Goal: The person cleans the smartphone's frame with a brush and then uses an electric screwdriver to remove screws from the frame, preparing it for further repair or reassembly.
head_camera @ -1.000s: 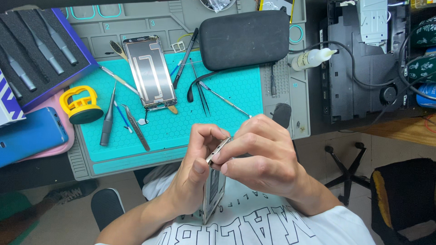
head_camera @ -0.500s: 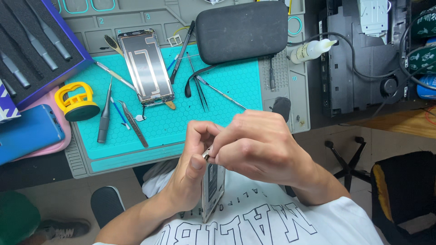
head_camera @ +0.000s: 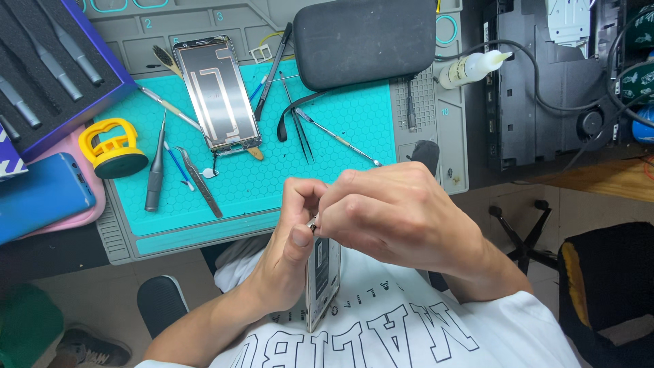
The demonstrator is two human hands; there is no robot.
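While clasped upright over the lap in left hand [head_camera: 289,235], slim white phone frame [head_camera: 321,279] gets pinched at top edge by right hand [head_camera: 395,215], with detached silver back panel [head_camera: 216,95] already lying on teal bench mat [head_camera: 340,129], reassembly unfinished.

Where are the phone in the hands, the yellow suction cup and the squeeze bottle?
phone [head_camera: 321,279], head view, its upturned face below the hands.
yellow suction cup [head_camera: 112,146], head view, its yellow handle.
squeeze bottle [head_camera: 470,68], head view, its body.
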